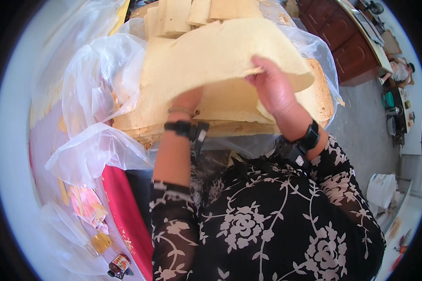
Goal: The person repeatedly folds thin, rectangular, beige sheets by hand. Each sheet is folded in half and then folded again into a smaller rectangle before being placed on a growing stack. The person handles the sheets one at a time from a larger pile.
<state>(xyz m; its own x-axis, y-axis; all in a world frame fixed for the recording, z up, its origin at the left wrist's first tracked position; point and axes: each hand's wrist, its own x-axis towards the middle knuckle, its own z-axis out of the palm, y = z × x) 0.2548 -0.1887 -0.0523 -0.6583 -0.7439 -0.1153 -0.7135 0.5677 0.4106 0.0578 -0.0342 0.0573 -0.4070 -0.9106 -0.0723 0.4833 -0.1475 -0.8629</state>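
A large, thin, flexible pale-yellow sheet (197, 58) curves up over a stack of similar sheets (229, 105); its exact material I cannot tell. My right hand (273, 86) pinches the raised near edge between thumb and fingers. My left hand (188, 99) reaches in beneath the sheet at the left, its fingers hidden by it. Layered, uneven edges of the stack (173, 133) show just in front of my wrists.
Clear plastic film (98, 70) wraps the stack's sides. Smaller yellowish pieces (173, 16) lie at the far end. At lower left are a glass jar (98, 244), a dark bottle (120, 266) and red cloth (124, 220). Brown cabinets (344, 47), a seated person (399, 70) and a white bucket (381, 189) are right.
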